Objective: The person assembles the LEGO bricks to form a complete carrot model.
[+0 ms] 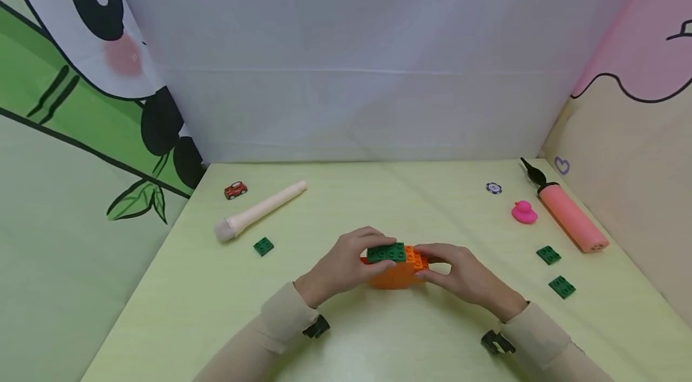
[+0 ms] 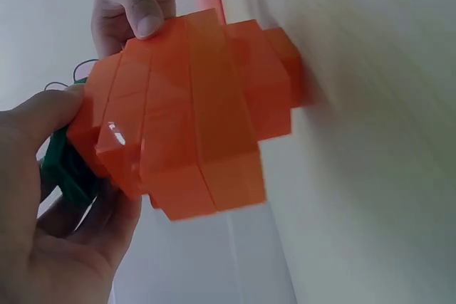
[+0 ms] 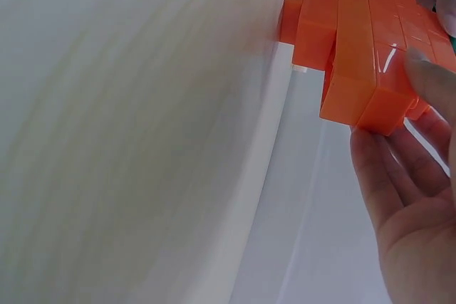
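Observation:
An orange build of toy building bricks (image 1: 397, 277), stepped and narrower at its base, stands on the table between the two hands. Along its top left lies a green toy brick (image 1: 386, 252), which my left hand (image 1: 348, 259) pinches with the thumb at the near side and fingers at the far side. In the left wrist view the green brick (image 2: 70, 169) sits under those fingers, tilted against the orange bricks. My right hand (image 1: 465, 271) grips the build's right side, its thumb on the near face and fingers behind, as the right wrist view shows.
Loose green bricks lie at the left (image 1: 264, 246) and right (image 1: 548, 254). Toward the back left are a red toy car (image 1: 235, 190) and a pale stick (image 1: 265, 209). At the right are a poker chip (image 1: 494, 188), pink duck (image 1: 524, 212) and pink pump (image 1: 573, 217).

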Motion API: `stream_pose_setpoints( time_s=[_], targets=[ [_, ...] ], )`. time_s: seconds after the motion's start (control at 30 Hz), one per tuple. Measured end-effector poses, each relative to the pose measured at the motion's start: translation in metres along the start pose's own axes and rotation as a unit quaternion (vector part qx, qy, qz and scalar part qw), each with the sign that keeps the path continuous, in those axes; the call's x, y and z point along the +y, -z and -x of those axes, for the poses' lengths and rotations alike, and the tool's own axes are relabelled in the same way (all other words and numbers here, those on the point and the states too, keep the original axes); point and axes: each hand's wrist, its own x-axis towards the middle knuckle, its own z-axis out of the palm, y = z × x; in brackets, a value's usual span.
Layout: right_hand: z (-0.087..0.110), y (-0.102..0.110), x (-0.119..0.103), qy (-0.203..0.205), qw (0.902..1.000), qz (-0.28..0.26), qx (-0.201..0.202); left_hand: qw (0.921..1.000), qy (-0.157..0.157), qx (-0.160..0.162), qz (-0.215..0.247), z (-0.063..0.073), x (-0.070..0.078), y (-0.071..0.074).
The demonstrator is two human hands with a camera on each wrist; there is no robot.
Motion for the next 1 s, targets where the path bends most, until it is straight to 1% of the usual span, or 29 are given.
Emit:
stream_pose_setpoints(
  time_s=[0.13,0.3,0.47,0.53,0.6,0.67,0.7,0.77,0.83,0.93,1.0],
  targets=[
    [0.000,0.000,-0.002,-0.013,0.9999,0.004,-0.005,0.9995,0.000,0.031,-0.011,0.012,-0.007,0.005],
    [0.001,0.002,-0.002,-0.028,0.9996,0.004,-0.007,0.9975,-0.010,0.067,-0.021,0.021,-0.014,0.008],
    [0.006,0.004,-0.001,-0.056,0.9982,0.017,-0.011,0.9967,-0.023,0.077,-0.017,0.023,-0.019,0.008],
    [0.012,0.010,0.001,-0.067,0.9971,0.035,0.002,0.9967,-0.024,0.076,-0.016,0.023,-0.019,0.008],
    [0.024,0.021,0.005,-0.080,0.9942,0.066,0.027,0.9967,-0.023,0.076,-0.015,0.023,-0.019,0.009],
    [0.040,0.036,0.013,-0.088,0.9880,0.113,0.058,0.9969,-0.022,0.074,-0.013,0.023,-0.020,0.009],
    [0.049,0.044,0.018,-0.097,0.9830,0.138,0.072,0.9970,-0.021,0.074,-0.013,0.024,-0.020,0.009],
    [0.070,0.060,0.031,-0.112,0.9703,0.191,0.097,0.9971,-0.021,0.072,-0.011,0.024,-0.021,0.009],
    [0.092,0.076,0.044,-0.139,0.9567,0.230,0.112,0.9971,-0.023,0.072,-0.010,0.024,-0.021,0.009],
    [0.121,0.096,0.064,-0.199,0.9360,0.268,0.111,0.9969,-0.026,0.073,-0.009,0.024,-0.021,0.009],
    [0.136,0.107,0.073,-0.256,0.9216,0.279,0.084,0.9968,-0.027,0.075,-0.008,0.023,-0.022,0.009]
  ],
)
